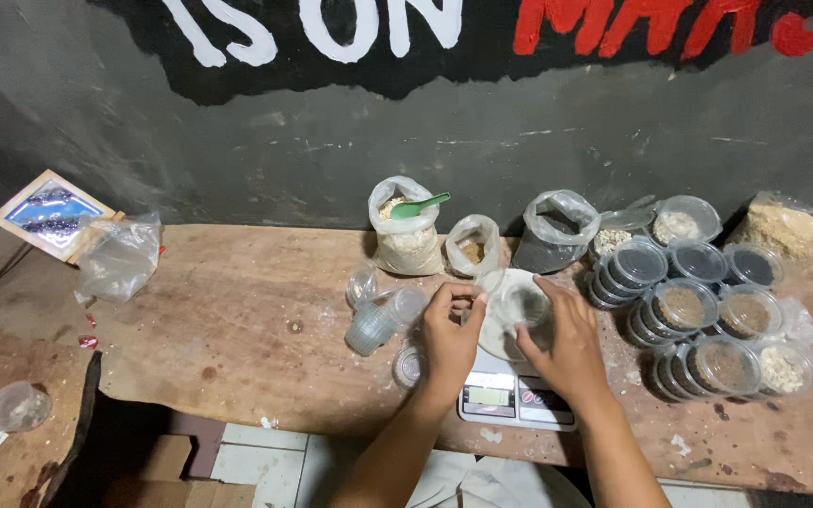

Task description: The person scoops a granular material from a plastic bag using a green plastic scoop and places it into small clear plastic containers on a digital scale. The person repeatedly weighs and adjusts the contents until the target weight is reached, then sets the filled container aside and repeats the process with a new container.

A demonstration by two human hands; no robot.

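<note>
Our left hand (451, 331) and right hand (564, 345) each pinch the rim of a clear cup (523, 306) over the small scale (516, 396) at the worktop (237, 320) front edge; stacked tubs (708, 315) crowd the right, open room lies left.

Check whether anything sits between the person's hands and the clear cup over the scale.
Nothing visible does. The left hand and right hand both already touch the clear cup above the digital scale. The stacked cups lie off to the left.
</note>
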